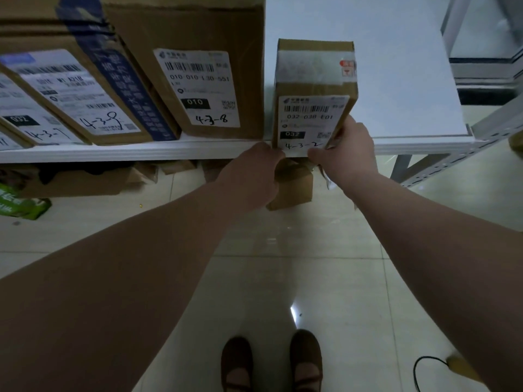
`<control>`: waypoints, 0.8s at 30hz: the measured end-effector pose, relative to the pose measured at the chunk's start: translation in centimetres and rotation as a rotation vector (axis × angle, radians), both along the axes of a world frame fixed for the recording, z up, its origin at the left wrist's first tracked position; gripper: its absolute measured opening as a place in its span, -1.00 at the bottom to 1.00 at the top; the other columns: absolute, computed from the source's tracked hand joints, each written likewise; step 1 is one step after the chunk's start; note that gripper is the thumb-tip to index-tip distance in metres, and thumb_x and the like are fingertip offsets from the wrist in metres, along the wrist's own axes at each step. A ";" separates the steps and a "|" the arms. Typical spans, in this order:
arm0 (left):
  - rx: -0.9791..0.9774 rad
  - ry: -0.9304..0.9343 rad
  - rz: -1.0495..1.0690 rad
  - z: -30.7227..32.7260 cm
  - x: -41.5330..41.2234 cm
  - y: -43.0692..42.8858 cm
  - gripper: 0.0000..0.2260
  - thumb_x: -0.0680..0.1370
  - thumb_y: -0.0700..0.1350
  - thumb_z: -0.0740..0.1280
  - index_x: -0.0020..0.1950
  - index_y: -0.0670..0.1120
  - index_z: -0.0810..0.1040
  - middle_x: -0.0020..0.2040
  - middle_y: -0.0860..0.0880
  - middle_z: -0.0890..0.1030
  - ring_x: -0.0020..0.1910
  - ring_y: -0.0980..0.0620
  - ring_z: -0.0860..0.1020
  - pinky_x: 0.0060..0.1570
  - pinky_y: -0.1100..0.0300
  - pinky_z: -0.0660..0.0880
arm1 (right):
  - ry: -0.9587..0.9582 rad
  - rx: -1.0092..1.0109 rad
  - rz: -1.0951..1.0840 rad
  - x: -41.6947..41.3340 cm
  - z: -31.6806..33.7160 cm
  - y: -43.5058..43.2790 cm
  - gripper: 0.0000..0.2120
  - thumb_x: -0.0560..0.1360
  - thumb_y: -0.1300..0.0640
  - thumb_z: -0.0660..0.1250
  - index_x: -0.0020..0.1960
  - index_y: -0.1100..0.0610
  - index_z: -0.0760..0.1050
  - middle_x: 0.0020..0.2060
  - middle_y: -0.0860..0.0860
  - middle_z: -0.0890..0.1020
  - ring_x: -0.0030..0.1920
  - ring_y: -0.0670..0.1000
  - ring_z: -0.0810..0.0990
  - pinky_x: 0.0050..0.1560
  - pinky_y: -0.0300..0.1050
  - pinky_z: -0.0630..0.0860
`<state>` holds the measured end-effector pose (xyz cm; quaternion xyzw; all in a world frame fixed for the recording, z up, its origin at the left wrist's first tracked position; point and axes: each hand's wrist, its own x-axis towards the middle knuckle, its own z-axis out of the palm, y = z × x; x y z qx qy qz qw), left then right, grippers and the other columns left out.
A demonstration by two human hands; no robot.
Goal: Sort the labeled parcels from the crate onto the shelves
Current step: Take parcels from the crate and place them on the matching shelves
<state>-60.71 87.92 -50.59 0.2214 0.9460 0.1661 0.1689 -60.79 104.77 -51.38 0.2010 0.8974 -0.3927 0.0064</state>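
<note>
Head view. The parcel (314, 89) stands on the white shelf (410, 80), at its front edge. Its label (308, 123) faces the person: barcode, printed "032 038 E01" (last characters blurred), black tag "032", handwritten "4-3-2". The top face is taped; the long axis cannot be judged.

The right hand (351, 154) pinches the lower right corner, thumb along the side edge. The left hand (254, 171) is curled at the lower left corner, fingertips hidden; I cannot tell whether it grips.

Just left of the parcel, apart from it, is a large box (198, 29): "010 010 130 551", "010", "4-3-8". Further left is a leaning box (93, 89) with blue tape.

The floor (283, 264) is pale tile. On it are brown shoes (307, 360), a green pack (19, 202) and a black cable (418, 369).
</note>
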 end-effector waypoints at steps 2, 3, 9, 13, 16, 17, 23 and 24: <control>0.002 -0.003 0.028 0.0 -0.1 0.1 -0.53 0.54 -0.20 0.26 0.45 -0.10 0.32 0.35 -0.14 0.39 0.33 -0.09 0.37 0.30 0.11 0.31 | 0.008 0.029 0.010 -0.4 -0.1 -0.2 -0.56 0.35 0.21 0.48 0.20 0.10 0.47 0.12 0.10 0.56 0.04 0.10 0.58 0.06 -0.04 0.60; 0.002 -0.006 0.039 0.1 -0.1 0.1 -0.52 0.54 -0.20 0.26 0.47 -0.10 0.30 0.37 -0.14 0.38 0.35 -0.08 0.36 0.33 0.11 0.29 | 0.016 0.040 0.012 -0.7 -0.2 -0.3 -0.55 0.35 0.20 0.48 0.20 0.10 0.47 0.11 0.09 0.56 0.03 0.09 0.59 0.05 -0.06 0.59; 0.009 -0.011 0.061 0.4 -0.6 0.2 -0.50 0.54 -0.20 0.27 0.48 -0.10 0.27 0.38 -0.13 0.38 0.35 -0.07 0.37 0.32 0.10 0.31 | 0.020 0.069 0.009 -2.0 -0.5 -1.0 -0.61 0.38 0.16 0.46 0.17 0.10 0.46 0.09 0.10 0.56 -0.02 0.07 0.56 -0.11 -0.16 0.50; 0.045 -0.046 0.105 0.2 -0.8 0.2 -0.52 0.54 -0.21 0.27 0.46 -0.11 0.30 0.34 -0.13 0.41 0.30 -0.08 0.41 0.23 0.14 0.34 | 0.018 0.090 0.011 -2.2 -0.6 -1.2 -0.68 0.40 0.17 0.42 0.12 0.10 0.44 0.05 0.10 0.56 -0.05 0.05 0.53 -0.16 -0.18 0.44; 0.086 -0.078 0.150 0.1 -1.0 0.4 -0.53 0.53 -0.21 0.27 0.44 -0.11 0.31 0.31 -0.13 0.43 0.23 -0.08 0.45 0.14 0.16 0.36 | 0.018 0.080 0.015 -2.2 -0.5 -1.3 -0.67 0.41 0.17 0.42 0.14 0.11 0.43 0.06 0.11 0.56 0.00 0.09 0.56 -0.11 -0.13 0.49; 0.100 -0.091 0.162 0.1 -1.0 0.4 -0.53 0.53 -0.22 0.28 0.44 -0.11 0.31 0.30 -0.13 0.44 0.21 -0.09 0.46 0.12 0.15 0.37 | 0.019 0.080 0.016 -2.2 -0.4 -1.4 -0.66 0.41 0.18 0.42 0.15 0.12 0.43 0.06 0.11 0.56 0.00 0.09 0.55 -0.10 -0.13 0.48; 0.138 -0.120 0.185 0.0 -1.0 0.6 -0.53 0.52 -0.22 0.29 0.42 -0.15 0.31 0.24 -0.17 0.44 0.17 -0.12 0.45 0.08 0.17 0.36 | 0.028 0.080 0.004 -2.1 -0.3 -1.7 -0.62 0.40 0.15 0.43 0.18 0.14 0.43 0.04 0.12 0.57 -0.01 0.11 0.58 -0.06 -0.05 0.57; 0.139 -0.122 0.191 0.0 -0.9 0.6 -0.53 0.52 -0.23 0.29 0.42 -0.16 0.30 0.24 -0.17 0.44 0.17 -0.11 0.45 0.05 0.20 0.34 | 0.029 0.073 -0.001 -2.1 -0.3 -1.7 -0.61 0.40 0.15 0.43 0.18 0.14 0.43 0.04 0.12 0.57 -0.01 0.10 0.58 -0.05 -0.03 0.58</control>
